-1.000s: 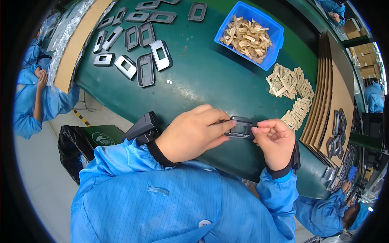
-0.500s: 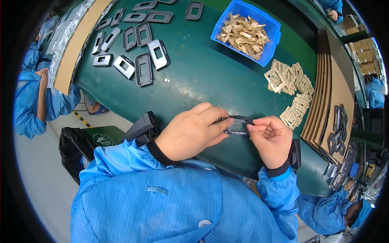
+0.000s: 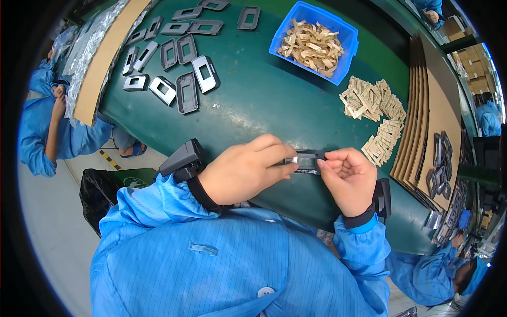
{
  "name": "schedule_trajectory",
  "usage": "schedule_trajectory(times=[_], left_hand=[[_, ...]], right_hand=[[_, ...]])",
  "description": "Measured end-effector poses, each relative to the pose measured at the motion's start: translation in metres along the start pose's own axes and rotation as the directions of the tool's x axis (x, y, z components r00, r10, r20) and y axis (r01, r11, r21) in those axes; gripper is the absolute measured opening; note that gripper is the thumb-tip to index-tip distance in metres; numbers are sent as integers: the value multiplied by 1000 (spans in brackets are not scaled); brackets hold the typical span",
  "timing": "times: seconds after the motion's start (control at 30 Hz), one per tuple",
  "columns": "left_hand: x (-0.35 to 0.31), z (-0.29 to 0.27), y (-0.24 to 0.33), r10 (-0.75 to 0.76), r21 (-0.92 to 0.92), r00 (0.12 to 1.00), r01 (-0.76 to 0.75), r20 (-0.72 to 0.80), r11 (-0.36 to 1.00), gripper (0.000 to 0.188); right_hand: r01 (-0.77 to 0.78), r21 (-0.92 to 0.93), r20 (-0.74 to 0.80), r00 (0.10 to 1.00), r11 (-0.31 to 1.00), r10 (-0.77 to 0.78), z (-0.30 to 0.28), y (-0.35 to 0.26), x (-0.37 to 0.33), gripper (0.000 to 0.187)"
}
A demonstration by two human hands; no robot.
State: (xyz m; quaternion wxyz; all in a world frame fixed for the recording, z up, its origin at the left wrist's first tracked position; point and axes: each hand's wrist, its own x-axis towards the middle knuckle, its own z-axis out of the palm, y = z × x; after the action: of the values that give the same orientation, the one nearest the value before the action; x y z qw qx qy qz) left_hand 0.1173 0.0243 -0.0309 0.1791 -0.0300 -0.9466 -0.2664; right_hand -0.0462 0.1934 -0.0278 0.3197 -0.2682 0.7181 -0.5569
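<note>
Between my two hands, above the green table, is a small dark rectangular frame (image 3: pixel 307 162) with a window in its middle. My left hand (image 3: pixel 244 170) grips its left end, fingers closed over that side. The thumb and forefinger of my right hand (image 3: pixel 349 177) pinch its right end, the other fingers curled in. Whether the right fingertips also hold something small cannot be made out. Up and to the left lie several similar plastic housings, some dark grey (image 3: pixel 187 93), some silver-faced (image 3: pixel 205 74). A tiny white piece (image 3: pixel 216 106) rests on the table below them.
A blue bin (image 3: pixel 346 58) of tan paper strips (image 3: pixel 314 48) stands at the far side. Piles of short tan strips (image 3: pixel 383 140) lie right of my hands. Cardboard sheets (image 3: pixel 414 121) stand along the right edge. People in blue work at left and lower right.
The view has shifted slightly. The frame between my hands is tilted a little differently, and both hands keep their grip on it.
</note>
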Motion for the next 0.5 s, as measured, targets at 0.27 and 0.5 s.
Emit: schedule_trajectory(times=[0.27, 0.5], left_hand=[[13, -9, -4, 111, 66, 988, -119, 104, 991, 18], [6, 15, 13, 162, -58, 987, -163, -18, 985, 18]], right_hand=[[134, -135, -28, 990, 982, -139, 4, 2, -2, 11], [512, -429, 43, 835, 744, -549, 7, -7, -4, 9]])
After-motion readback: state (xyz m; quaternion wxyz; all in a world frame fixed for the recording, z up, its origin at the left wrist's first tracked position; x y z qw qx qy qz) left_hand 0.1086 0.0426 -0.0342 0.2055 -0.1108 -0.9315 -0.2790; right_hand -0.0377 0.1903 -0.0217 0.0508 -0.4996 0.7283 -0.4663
